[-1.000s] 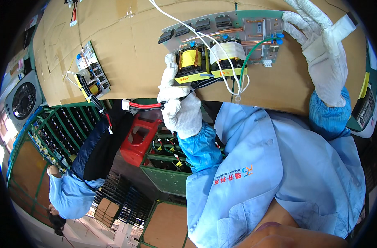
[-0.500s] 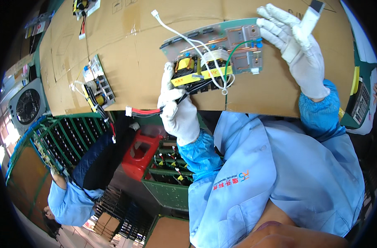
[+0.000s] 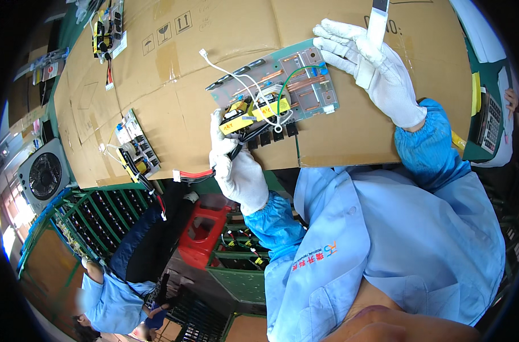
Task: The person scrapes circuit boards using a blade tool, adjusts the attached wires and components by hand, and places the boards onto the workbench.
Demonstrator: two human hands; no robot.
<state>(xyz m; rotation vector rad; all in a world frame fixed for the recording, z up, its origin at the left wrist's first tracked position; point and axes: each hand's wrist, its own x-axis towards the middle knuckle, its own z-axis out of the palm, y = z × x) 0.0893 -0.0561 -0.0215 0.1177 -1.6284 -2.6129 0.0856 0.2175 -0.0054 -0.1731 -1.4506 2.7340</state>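
Circuit board (image 3: 282, 85) lies flat on the cardboard sheet (image 3: 174, 85), long axis slanting up to the right. L hand (image 3: 239, 171), gloved, at the board's near-left corner, fingers closed on its edge by the yellow transformers (image 3: 251, 114). R hand (image 3: 373, 71) at the board's far-right end, fingers pinching a white brush-like tool (image 3: 378, 20), other fingertips on the board.

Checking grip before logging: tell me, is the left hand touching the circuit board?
Touching: the head view shows the left hand gripping the circuit board at its near-left corner.
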